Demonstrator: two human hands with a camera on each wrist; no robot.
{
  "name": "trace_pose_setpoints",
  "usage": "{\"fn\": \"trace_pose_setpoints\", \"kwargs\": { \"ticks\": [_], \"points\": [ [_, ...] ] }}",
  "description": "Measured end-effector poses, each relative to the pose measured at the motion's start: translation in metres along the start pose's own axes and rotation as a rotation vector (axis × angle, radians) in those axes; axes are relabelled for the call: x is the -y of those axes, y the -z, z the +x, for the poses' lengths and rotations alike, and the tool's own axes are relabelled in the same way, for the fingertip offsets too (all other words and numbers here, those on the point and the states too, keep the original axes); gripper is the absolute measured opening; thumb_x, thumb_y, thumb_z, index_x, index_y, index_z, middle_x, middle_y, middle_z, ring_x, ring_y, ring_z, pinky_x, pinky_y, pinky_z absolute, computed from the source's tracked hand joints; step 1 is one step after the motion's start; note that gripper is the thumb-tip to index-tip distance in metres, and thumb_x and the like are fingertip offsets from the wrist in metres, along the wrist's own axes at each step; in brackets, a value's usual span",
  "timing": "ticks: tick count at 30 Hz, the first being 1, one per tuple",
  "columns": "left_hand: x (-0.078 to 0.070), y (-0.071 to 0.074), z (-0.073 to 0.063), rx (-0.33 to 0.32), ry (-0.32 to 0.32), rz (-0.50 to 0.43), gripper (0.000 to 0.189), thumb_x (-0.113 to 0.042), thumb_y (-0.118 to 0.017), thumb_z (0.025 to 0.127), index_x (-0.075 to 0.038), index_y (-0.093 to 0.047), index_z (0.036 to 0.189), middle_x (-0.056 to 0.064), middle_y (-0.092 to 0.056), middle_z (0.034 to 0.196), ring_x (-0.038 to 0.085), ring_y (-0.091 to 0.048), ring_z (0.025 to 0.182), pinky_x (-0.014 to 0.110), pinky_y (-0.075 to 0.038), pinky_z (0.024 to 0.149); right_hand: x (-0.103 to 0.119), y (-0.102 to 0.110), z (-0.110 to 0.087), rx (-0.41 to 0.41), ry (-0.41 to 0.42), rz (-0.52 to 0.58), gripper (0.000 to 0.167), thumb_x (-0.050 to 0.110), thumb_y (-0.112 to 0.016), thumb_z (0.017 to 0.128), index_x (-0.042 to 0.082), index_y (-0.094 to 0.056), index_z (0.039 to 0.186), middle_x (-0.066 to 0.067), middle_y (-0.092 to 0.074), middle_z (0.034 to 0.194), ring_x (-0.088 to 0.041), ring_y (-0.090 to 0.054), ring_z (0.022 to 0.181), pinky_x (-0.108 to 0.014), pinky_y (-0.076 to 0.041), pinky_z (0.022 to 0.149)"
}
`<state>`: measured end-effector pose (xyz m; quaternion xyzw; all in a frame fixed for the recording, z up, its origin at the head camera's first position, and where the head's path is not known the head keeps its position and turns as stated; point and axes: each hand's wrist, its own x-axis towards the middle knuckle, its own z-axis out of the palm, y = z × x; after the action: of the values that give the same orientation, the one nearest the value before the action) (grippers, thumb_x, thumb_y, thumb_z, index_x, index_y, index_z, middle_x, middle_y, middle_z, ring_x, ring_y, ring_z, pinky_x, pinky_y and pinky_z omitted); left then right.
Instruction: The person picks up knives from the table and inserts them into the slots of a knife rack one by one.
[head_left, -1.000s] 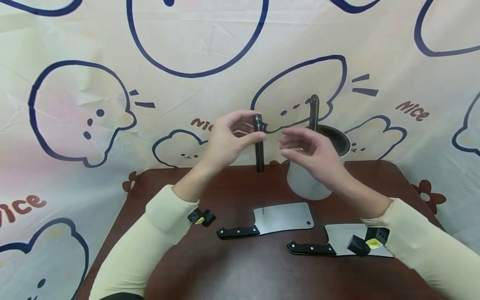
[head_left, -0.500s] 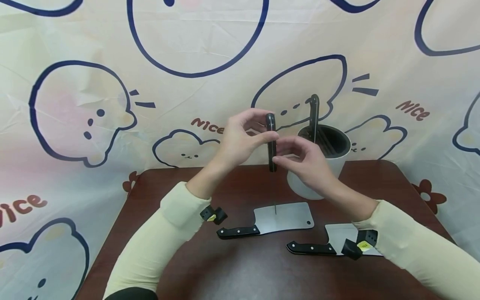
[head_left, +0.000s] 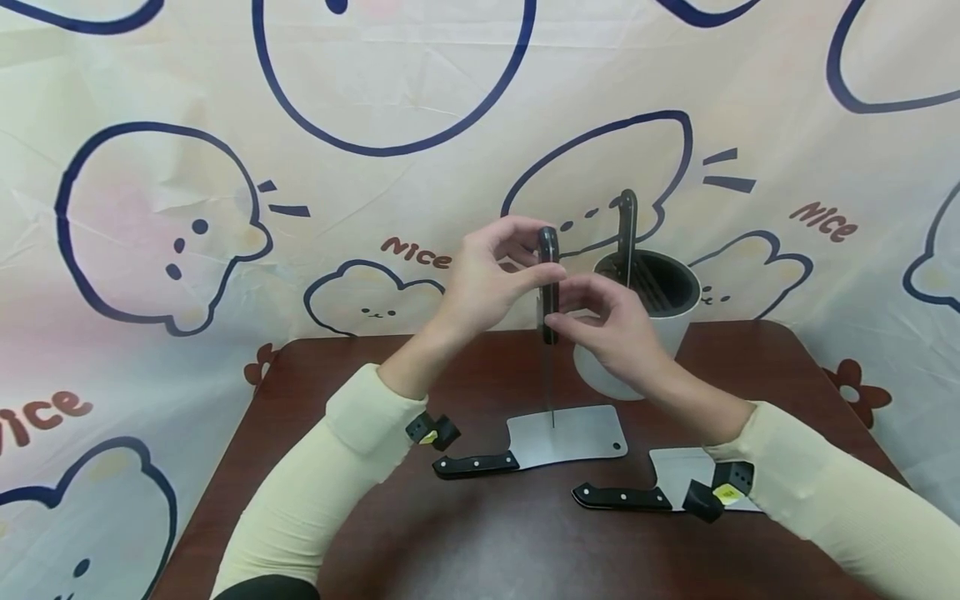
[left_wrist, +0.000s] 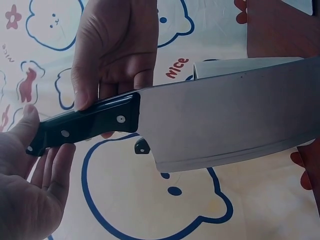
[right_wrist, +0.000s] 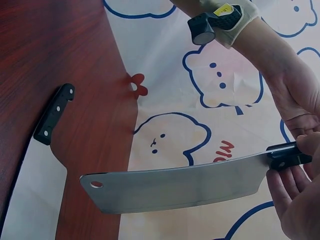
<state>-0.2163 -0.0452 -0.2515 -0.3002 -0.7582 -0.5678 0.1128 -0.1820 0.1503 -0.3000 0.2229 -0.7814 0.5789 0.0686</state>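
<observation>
A cleaver [head_left: 550, 246] hangs blade down above the table, its black riveted handle uppermost. My left hand [head_left: 483, 271] pinches the upper end of that handle between thumb and fingers. Lower down, close to the blade, my right hand [head_left: 611, 321] pinches the same handle. Seen from the head the blade is edge-on, a thin line; its broad side [left_wrist: 225, 120] fills much of the left wrist view. In the right wrist view the blade [right_wrist: 175, 192] shows a hole at its far corner. Behind my right hand stands a white knife holder [head_left: 675, 333] with a dark inside.
Another black-handled knife [head_left: 627, 221] stands in the holder, handle up. Two more cleavers lie on the brown table [head_left: 465, 550]: one cleaver [head_left: 570, 433] in the middle, the other cleaver [head_left: 678, 475] partly under my right forearm. A patterned cloth [head_left: 375, 200] hangs behind.
My left hand has carried the cleaver a little to the right. My right hand, apart from it a second ago, has come left and now pinches the lower handle.
</observation>
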Motion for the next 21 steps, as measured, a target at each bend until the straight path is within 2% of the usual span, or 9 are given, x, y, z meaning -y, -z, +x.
{"fn": "trace_pose_setpoints", "kwargs": {
  "ticks": [5,13,17,21],
  "points": [
    [-0.001,-0.001,0.0,0.0,0.006,0.001,0.045,-0.015,-0.084,0.086,-0.008,-0.068,0.127,0.003,-0.071,0.103,0.016,-0.068,0.088,0.044,-0.054,0.087,0.001,0.001,0.0,-0.003,-0.008,-0.029,0.034,0.006,-0.073,0.094,0.001,-0.064,0.127,-0.011,-0.066,0.117,-0.019,-0.064,0.109,-0.025,-0.054,0.094],
    [-0.002,0.0,0.001,0.016,-0.005,-0.01,0.046,-0.014,-0.084,0.086,-0.007,-0.066,0.129,0.005,-0.069,0.107,0.017,-0.067,0.091,0.04,-0.056,0.085,0.005,0.003,0.001,-0.001,-0.005,-0.05,0.033,0.005,-0.072,0.094,0.002,-0.064,0.126,-0.01,-0.066,0.116,-0.02,-0.064,0.108,-0.024,-0.055,0.092],
    [0.0,0.005,0.0,0.051,-0.008,-0.04,0.047,-0.012,-0.082,0.088,-0.007,-0.064,0.131,0.006,-0.067,0.111,0.018,-0.067,0.095,0.04,-0.056,0.088,0.006,0.005,0.001,0.003,-0.002,-0.053,0.034,0.005,-0.072,0.094,0.003,-0.064,0.127,-0.009,-0.067,0.116,-0.02,-0.064,0.107,-0.024,-0.055,0.091],
    [0.008,0.015,-0.007,0.081,0.001,-0.048,0.047,-0.009,-0.078,0.09,-0.006,-0.061,0.134,0.008,-0.066,0.116,0.02,-0.068,0.101,0.037,-0.056,0.093,0.005,0.008,0.0,0.003,0.008,-0.067,0.034,0.005,-0.073,0.094,0.003,-0.064,0.127,-0.009,-0.067,0.116,-0.019,-0.065,0.106,-0.023,-0.055,0.091]
  ]
}}
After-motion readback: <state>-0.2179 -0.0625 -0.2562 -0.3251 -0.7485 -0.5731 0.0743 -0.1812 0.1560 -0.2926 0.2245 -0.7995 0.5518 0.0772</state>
